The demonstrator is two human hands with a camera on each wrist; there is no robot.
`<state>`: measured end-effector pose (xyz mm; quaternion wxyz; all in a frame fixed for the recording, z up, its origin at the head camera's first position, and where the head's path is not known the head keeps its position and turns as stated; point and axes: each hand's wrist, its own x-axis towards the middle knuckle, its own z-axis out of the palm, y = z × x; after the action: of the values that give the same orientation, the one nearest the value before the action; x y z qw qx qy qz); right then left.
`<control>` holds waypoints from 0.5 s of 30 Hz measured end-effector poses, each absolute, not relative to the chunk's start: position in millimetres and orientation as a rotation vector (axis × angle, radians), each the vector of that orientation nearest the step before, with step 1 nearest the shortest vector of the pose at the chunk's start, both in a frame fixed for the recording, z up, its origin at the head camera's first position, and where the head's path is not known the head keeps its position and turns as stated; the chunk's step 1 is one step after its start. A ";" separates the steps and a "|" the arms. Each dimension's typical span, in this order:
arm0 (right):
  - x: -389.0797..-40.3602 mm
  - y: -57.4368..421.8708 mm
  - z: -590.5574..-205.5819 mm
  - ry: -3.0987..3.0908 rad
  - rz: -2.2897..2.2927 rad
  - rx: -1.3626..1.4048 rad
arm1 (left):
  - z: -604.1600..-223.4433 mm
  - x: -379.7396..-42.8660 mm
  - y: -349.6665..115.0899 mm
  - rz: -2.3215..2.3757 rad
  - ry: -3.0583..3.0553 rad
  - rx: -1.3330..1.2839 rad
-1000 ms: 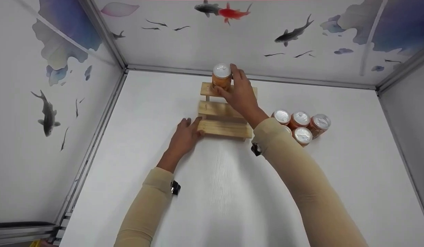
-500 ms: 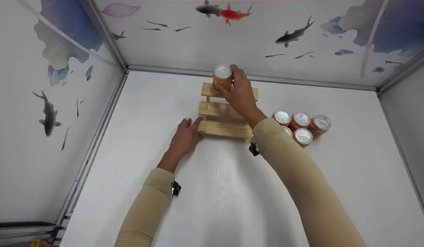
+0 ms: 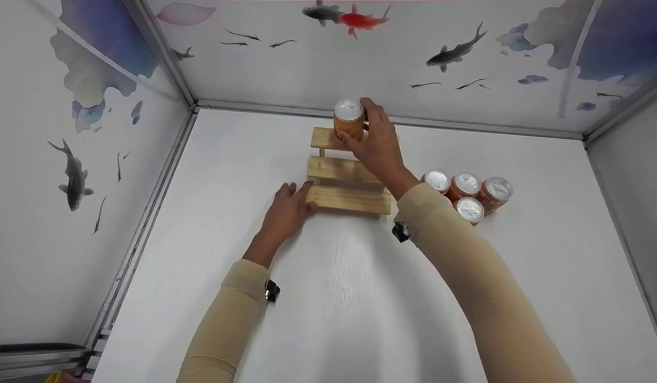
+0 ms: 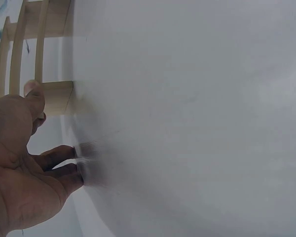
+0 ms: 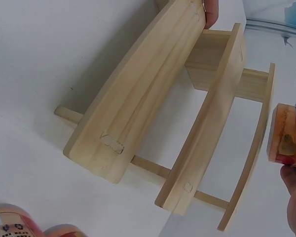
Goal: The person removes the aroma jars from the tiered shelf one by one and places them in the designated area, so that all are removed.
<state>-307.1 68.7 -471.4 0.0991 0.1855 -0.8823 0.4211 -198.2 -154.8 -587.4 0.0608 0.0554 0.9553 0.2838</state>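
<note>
A three-tier wooden step rack [image 3: 350, 199] stands on the white table, also seen close up in the right wrist view. My left hand [image 3: 287, 211] grips the left end of its lowest shelf, thumb [image 4: 34, 91] at the front edge and a fingertip [image 5: 211, 14] behind. Two other fingers of that hand point down at the table. My right hand [image 3: 379, 143] holds an orange can [image 3: 348, 125] with a silver lid, upright at the top shelf, left of its middle. The thumb is on the can's near side and the other fingers round its right.
Several similar cans [image 3: 466, 184] stand grouped on the table [image 3: 328, 303] to the right of the rack, partly behind the right forearm. Printed walls with fish enclose the table, the back wall [image 3: 286, 69] close behind the rack. Two cans [image 5: 12, 222] show at the right wrist view's lower corner.
My right hand has shifted slightly to the right along the top shelf with the can in it. My left hand and the rack have stayed put.
</note>
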 end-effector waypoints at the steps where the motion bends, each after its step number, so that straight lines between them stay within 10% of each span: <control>1: -307.1 70.3 -471.1 -2.607 1.245 0.551 | -586.9 -198.1 -154.8 0.857 2.891 0.166; 15: -302.5 97.3 -472.7 -2.531 1.245 0.620 | -589.4 -199.5 -155.5 0.898 2.883 0.142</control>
<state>-302.5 97.3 -472.7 0.1265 0.2129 -0.8694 0.4275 -199.5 -155.5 -589.4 0.0595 0.0470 0.9520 0.2965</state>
